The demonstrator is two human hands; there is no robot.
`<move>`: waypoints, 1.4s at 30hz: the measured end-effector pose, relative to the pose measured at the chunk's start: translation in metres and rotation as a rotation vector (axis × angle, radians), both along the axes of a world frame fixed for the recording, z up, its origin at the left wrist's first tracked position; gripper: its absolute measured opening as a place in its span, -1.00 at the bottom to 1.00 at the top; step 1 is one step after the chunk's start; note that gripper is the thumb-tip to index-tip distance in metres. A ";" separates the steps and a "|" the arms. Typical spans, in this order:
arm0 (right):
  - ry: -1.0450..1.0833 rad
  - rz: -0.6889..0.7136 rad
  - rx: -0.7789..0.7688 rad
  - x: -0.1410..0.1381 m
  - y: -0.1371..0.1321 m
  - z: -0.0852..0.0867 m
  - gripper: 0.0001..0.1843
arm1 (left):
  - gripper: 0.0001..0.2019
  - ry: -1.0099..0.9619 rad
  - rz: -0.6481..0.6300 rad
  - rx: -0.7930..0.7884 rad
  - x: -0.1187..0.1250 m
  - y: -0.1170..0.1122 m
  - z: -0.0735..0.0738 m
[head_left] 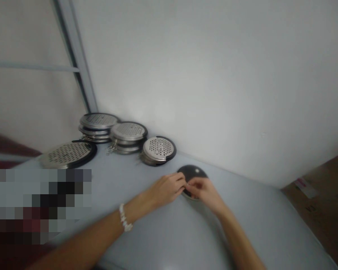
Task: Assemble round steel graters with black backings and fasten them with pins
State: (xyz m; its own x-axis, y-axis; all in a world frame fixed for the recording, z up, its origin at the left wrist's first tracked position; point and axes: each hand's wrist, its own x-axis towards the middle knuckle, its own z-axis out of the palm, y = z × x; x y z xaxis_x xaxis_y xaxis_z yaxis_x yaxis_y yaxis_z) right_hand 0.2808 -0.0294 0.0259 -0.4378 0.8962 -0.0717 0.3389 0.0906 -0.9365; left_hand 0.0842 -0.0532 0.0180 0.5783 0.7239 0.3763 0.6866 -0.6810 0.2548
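Observation:
A dark, glossy round disc (192,171) with a pale lower rim lies on the grey table, in front of me. Above its near edge, my left hand (173,186) and my right hand (201,189) meet with their fingertips pinched together. Whatever they pinch is too small and blurred to name. The fingers hide part of the disc. Left of the hands sits the closest of the round perforated metal pieces (159,149), which has a black edging.
Two stacks of similar perforated pieces, a nearer stack (129,131) and a farther stack (99,120), stand by the white wall (208,82). Another perforated disc (69,154) is at the left. Brown cardboard (323,202) lies beyond the right edge of the table (163,240).

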 end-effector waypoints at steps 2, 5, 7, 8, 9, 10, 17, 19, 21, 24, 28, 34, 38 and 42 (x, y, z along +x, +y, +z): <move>0.033 -0.017 -0.012 0.000 -0.001 -0.002 -0.67 | -0.88 0.029 -0.025 0.059 0.000 0.000 -0.001; 0.050 -0.030 -0.012 0.000 -0.003 -0.004 -0.70 | -0.86 0.047 -0.053 0.121 0.000 0.000 -0.002; 0.044 -0.035 -0.001 0.001 -0.004 -0.003 -0.73 | -0.87 0.052 -0.056 0.138 0.001 0.000 -0.004; 0.039 -0.040 0.006 0.001 -0.005 -0.003 -0.73 | -0.88 0.049 -0.056 0.142 0.001 0.001 -0.004; 0.031 -0.048 0.014 0.001 -0.006 -0.002 -0.74 | -0.88 0.040 -0.058 0.144 0.002 0.001 -0.005; 0.024 -0.055 0.021 0.001 -0.006 -0.001 -0.74 | -0.89 0.031 -0.064 0.146 0.002 0.002 -0.007; 0.038 -0.083 0.012 0.001 -0.008 0.000 -0.69 | -0.88 0.011 -0.047 0.157 0.007 0.007 -0.020; 0.074 -0.095 -0.006 0.001 -0.009 -0.001 -0.67 | -0.88 -0.013 -0.032 0.121 0.007 0.007 -0.020; 0.143 -0.114 -0.025 0.001 -0.009 -0.003 -0.64 | -0.86 -0.050 -0.023 0.050 0.005 0.006 -0.017; 0.173 -0.118 -0.030 0.002 -0.010 -0.004 -0.64 | -0.85 -0.126 0.008 -0.058 0.002 0.004 -0.008; 0.077 -0.105 0.037 0.003 -0.011 -0.003 -0.68 | -0.86 -0.240 0.065 -0.208 -0.001 0.002 0.002; 0.061 -0.148 0.113 -0.001 -0.013 -0.009 -0.73 | -0.81 -0.351 0.079 -0.452 0.002 0.001 0.006; 0.043 -0.103 0.209 -0.002 -0.015 -0.010 -0.78 | -0.81 -0.418 0.083 -0.488 0.005 0.000 0.006; -0.055 -0.046 0.378 -0.001 -0.016 -0.009 -0.81 | -0.78 -0.444 0.070 -0.544 0.005 0.000 0.003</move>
State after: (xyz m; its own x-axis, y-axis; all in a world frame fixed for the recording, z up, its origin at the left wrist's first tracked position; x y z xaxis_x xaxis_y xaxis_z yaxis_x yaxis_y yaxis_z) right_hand 0.2797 -0.0451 0.0169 -0.4014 0.8825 0.2453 0.3992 0.4096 -0.8203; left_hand 0.0894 -0.0533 0.0213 0.3994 0.9060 0.1400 0.4764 -0.3356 0.8127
